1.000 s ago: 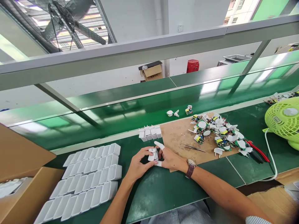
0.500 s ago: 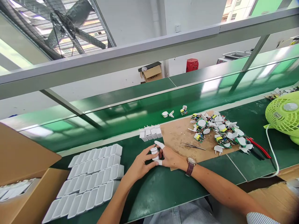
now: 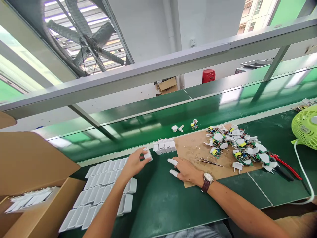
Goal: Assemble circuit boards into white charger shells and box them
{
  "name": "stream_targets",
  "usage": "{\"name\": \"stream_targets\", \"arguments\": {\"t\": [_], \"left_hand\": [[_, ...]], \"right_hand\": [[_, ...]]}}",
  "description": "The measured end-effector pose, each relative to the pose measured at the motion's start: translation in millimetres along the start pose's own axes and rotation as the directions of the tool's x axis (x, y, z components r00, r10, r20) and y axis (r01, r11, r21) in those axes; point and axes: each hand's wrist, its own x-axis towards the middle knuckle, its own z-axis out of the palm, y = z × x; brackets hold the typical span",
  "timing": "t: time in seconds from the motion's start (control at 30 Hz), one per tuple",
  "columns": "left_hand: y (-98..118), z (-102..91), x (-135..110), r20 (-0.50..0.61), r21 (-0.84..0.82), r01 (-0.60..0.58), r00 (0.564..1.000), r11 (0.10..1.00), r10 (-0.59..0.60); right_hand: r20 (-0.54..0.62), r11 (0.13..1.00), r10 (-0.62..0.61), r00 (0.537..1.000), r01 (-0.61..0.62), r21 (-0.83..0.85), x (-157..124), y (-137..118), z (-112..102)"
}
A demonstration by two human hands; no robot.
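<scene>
My left hand (image 3: 133,162) pinches a small white charger housing (image 3: 148,154) and holds it just left of a short row of the same white housings (image 3: 164,145) at the belt's edge. My right hand (image 3: 184,170) lies flat on the green bench with its fingers spread. White finger cots cover two fingertips, and there is a watch on the wrist. It holds nothing. Rows of white housing shells (image 3: 104,185) lie on the bench under and left of my left forearm.
A brown board (image 3: 198,148) carries tweezers (image 3: 209,161) and a heap of circuit boards and white plug parts (image 3: 239,145). Red-handled cutters (image 3: 287,167) and a green fan (image 3: 305,127) are at the right. An open cardboard box (image 3: 37,185) stands at the left. Loose parts (image 3: 184,126) lie on the conveyor.
My hands have parted. The left hand carried the white housing up and left toward the short row. The right hand let go and came down flat on the bench.
</scene>
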Motion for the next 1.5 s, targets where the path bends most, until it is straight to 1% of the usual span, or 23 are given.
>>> {"name": "stream_targets", "arguments": {"t": [0.03, 0.1, 0.2, 0.3, 0.4, 0.5, 0.6, 0.67, 0.73, 0.8, 0.83, 0.9, 1.0, 1.1, 1.17, 1.27, 1.33, 1.4, 1.47, 1.5], "left_hand": [[-6, -4.2, 10, 0.009, -0.014, 0.032, 0.999, 0.999, -0.032], [-16, -5.2, 26, 0.019, -0.032, 0.056, 0.998, 0.998, -0.055], [-24, 3.8, 41, 0.041, -0.054, 0.068, 0.997, 0.996, -0.066], [-25, 13.4, 47, 0.087, -0.09, 0.066, 0.994, 0.994, -0.058], [-22, 18.8, 47, 0.132, -0.12, 0.06, 0.99, 0.991, -0.044], [-13, 16.0, 47, 0.169, -0.12, 0.05, 0.985, 0.991, -0.03], [3, -0.4, 54, 0.194, -0.077, 0.022, 0.981, 0.997, -0.007], [17, -15.5, 65, 0.171, -0.032, -0.004, 0.985, 0.999, 0.01], [32, -26.7, 83, 0.131, 0.012, -0.032, 0.991, 0.999, 0.03], [44, -28.0, 105, 0.131, 0.059, -0.062, 0.99, 0.996, 0.054], [48, -24.2, 116, 0.154, 0.086, -0.078, 0.986, 0.993, 0.064], [53, -8.8, 140, 0.235, 0.148, -0.113, 0.969, 0.982, 0.076], [56, 24.5, 170, 0.354, 0.254, -0.165, 0.933, 0.953, 0.068], [56, 53.9, 189, 0.428, 0.357, -0.201, 0.903, 0.912, 0.032], [58, 65.2, 197, 0.461, 0.417, -0.22, 0.888, 0.882, 0.003], [68, 68.7, 205, 0.476, 0.483, -0.255, 0.879, 0.838, -0.007], [81, 67.2, 209, 0.47, 0.493, -0.289, 0.882, 0.821, 0.029], [98, 69.3, 209, 0.476, 0.466, -0.338, 0.875, 0.818, 0.09], [118, 79.3, 201, 0.518, 0.401, -0.405, 0.84, 0.822, 0.161], [128, 87.6, 194, 0.554, 0.357, -0.444, 0.809, 0.822, 0.197]], "right_hand": [[-0.002, 1.0, -0.016, 1.0, 0.016, -0.02, 0, 1, 1], [0.008, 0.998, -0.038, 0.999, 0.038, -0.058, 0, 2, 4], [0.02, 0.995, -0.045, 0.999, 0.046, -0.085, -1, 4, 6], [0.021, 0.996, -0.036, 0.999, 0.038, -0.086, 0, 5, 5], [0.038, 0.994, -0.039, 0.999, 0.042, -0.105, 1, 4, 5], [0.054, 0.99, -0.054, 0.997, 0.061, -0.128, 1, 2, 6], [0.062, 0.987, -0.061, 0.996, 0.069, -0.145, 1, 2, 8], [0.069, 0.986, -0.058, 0.996, 0.068, -0.153, 0, 2, 10], [0.079, 0.985, -0.051, 0.996, 0.063, -0.158, 0, 2, 11], [0.091, 0.985, -0.044, 0.995, 0.059, -0.162, 0, 3, 12], [0.096, 0.985, -0.041, 0.995, 0.056, -0.164, 0, 2, 12], [0.105, 0.984, -0.035, 0.994, 0.053, -0.17, 0, 2, 11], [0.117, 0.98, -0.038, 0.992, 0.06, -0.189, 1, 2, 10], [0.114, 0.972, -0.053, 0.992, 0.077, -0.224, 1, 2, 10], [0.102, 0.965, -0.068, 0.992, 0.091, -0.245, 1, 3, 11], [0.09, 0.951, -0.105, 0.99, 0.126, -0.283, 1, 5, 13], [0.091, 0.936, -0.121, 0.988, 0.144, -0.321, 1, 6, 16], [0.097, 0.922, -0.13, 0.987, 0.156, -0.353, 1, 8, 18], [0.1, 0.915, -0.133, 0.986, 0.161, -0.369, 1, 8, 20], [0.1, 0.914, -0.132, 0.986, 0.16, -0.372, 1, 8, 20]]}}
